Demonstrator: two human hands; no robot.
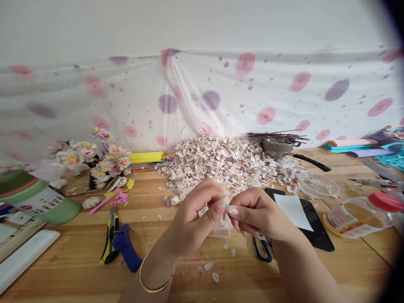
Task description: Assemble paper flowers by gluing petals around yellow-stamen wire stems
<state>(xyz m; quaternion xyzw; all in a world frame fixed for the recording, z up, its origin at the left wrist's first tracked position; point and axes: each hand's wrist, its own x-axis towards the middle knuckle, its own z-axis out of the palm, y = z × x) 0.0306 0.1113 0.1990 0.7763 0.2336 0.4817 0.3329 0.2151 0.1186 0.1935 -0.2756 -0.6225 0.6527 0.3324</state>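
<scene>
Both hands meet at the middle of the table, fingertips almost touching. My left hand (202,214), with a gold bangle at its wrist, is closed in a pinch of thumb and forefinger. My right hand (252,210) pinches too, right beside it. A thin teal strip (227,205) shows between the fingertips; most of it is hidden by them. Below the hands, a clear plastic box (218,231) is partly covered. Behind them lies a big heap of pale, dry petal-like flakes (217,162). Scissors with dark handles (262,249) lie under my right hand.
On the left are a yellow-black cutter (109,240), a blue tape-dispenser-like tool (128,248), handmade flowers (110,162) and a green tub (59,206). To the right stand a black tablet-like slab (318,231), a red-lidded jar (353,216) and a small pan (277,146) holding twigs.
</scene>
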